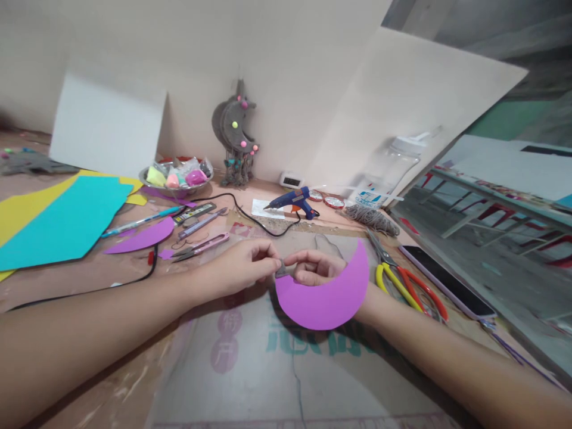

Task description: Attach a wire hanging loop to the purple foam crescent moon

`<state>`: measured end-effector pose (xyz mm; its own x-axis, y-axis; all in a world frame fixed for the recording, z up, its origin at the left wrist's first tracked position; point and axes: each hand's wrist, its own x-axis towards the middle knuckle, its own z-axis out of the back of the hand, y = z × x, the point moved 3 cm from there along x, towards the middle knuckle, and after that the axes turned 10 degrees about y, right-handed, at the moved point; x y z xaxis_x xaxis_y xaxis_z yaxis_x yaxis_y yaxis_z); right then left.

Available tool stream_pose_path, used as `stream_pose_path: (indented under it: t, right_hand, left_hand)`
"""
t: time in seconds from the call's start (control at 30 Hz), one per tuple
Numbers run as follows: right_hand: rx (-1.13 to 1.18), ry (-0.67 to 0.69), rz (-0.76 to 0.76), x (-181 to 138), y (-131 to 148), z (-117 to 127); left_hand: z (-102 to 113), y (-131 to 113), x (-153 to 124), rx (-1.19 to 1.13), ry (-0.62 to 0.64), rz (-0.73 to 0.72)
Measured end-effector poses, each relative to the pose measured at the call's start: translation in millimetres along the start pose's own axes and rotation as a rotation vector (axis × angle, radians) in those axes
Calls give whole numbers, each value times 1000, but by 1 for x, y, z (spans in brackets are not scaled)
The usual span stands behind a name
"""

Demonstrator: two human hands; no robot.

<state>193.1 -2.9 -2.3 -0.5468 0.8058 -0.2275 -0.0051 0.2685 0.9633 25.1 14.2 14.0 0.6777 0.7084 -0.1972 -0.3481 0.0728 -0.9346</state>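
- One bright purple crescent of flat sheet [328, 304], held up over one cardboard-brown printed sheet [196, 369], horns upward, in front of the right wrist.
- One purple half-moon offcut [145, 236], well to the left, beside one pair of pink-handled thread snips [205, 245].
- One turquoise sheet [67, 223], lying on yellow sheeting [33, 202].
- One blue glue gun with orange trigger [289, 198]; just behind, two round red-rimmed discs [334, 202].
- One pair of scissors with yellow and orange handles [404, 283], near one dark-screened phone [447, 280].
- One grey crescent ornament dotted with coloured balls [229, 125], against the wall.
- Left hand [243, 262]: thumb and forefinger pinching a small grey strip [280, 269] at the crescent's left tip.
- Right hand [319, 267]: fingers curled, forefinger reaching to the same strip; partly hidden behind the crescent, so impossible to tell whether gripping.
- Readable on the printed sheet: "特" in a reddish circle; large green characters, partly covered.
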Motion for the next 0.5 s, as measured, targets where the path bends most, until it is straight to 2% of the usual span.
stream_pose_path:
  t: [0.2, 0.5]
  right_hand:
    - [-267, -121, -2, -1, -2, 7]
    - [-319, -196, 34, -2, -4, 5]
  left_hand:
    - [-1, 0, 0, 22, -3, 18]
    - [-3, 9, 3, -17, 50, 23]
